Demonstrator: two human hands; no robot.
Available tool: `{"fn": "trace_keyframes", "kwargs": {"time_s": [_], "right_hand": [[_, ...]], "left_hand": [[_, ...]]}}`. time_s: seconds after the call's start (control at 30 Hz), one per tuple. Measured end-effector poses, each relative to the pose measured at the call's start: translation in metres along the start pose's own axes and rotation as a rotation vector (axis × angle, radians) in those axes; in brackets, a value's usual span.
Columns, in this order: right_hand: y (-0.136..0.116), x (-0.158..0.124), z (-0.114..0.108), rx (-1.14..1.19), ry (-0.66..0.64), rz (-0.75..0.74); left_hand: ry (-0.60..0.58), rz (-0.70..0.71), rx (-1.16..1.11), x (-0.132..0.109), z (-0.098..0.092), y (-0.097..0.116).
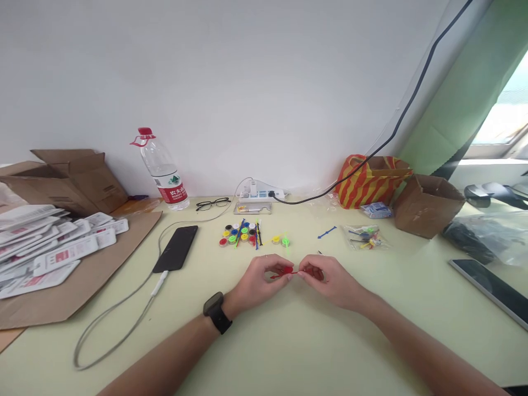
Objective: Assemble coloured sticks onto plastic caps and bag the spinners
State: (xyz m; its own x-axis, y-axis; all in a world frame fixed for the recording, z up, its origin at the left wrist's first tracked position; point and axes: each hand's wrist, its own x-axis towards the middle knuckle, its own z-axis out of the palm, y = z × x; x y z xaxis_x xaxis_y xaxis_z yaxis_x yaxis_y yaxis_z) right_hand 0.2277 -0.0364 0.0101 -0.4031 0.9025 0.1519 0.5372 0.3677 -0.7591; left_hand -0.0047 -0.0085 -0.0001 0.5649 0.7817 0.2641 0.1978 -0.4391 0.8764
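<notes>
Fingers of the right hand (330, 279) are clamped on a red stick (295, 273), near centre of the table (264, 341); a red disc (288, 270) is pinched in the left hand (264, 281). Whether joined: cannot be told. Work judged partway: loose pile (244, 237) of discs and sticks, far centre, seems left to be done; 1 yellow piece (276, 240) and 1 green piece (286, 242), right of it, look already assembled. Containers: carton (84, 184), far left, contents hidden; striped bag (357, 187), far right, something brown inside; brown box (427, 209) beside it, contents not seen; bottle (169, 181), far left, part-filled; clear pouch (363, 235), coloured parts inside.
</notes>
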Motion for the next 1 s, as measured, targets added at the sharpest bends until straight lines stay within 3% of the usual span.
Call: {"fn": "trace_keyframes", "kwargs": {"time_s": [0.2,0.47,0.8,1.0], "right_hand": [[0.0018,-0.0017,0.0014,-0.124,0.045,-0.121],[0.0041,-0.0017,-0.0017,-0.271,0.099,-0.317],[0.0033,-0.0024,-0.0004,-0.209,0.066,-0.289],[0.0046,0.0002,-0.0035,-0.033,0.050,-0.200]], "left_hand": [[0.026,0.133,0.131,-0.0022,0.0005,0.0010],[0.002,0.185,0.238,-0.0027,-0.0004,0.0041],[0.013,0.256,0.449,-0.0034,-0.0006,0.0023],[0.046,0.224,0.304,-0.0043,0.0021,0.0091]]}}
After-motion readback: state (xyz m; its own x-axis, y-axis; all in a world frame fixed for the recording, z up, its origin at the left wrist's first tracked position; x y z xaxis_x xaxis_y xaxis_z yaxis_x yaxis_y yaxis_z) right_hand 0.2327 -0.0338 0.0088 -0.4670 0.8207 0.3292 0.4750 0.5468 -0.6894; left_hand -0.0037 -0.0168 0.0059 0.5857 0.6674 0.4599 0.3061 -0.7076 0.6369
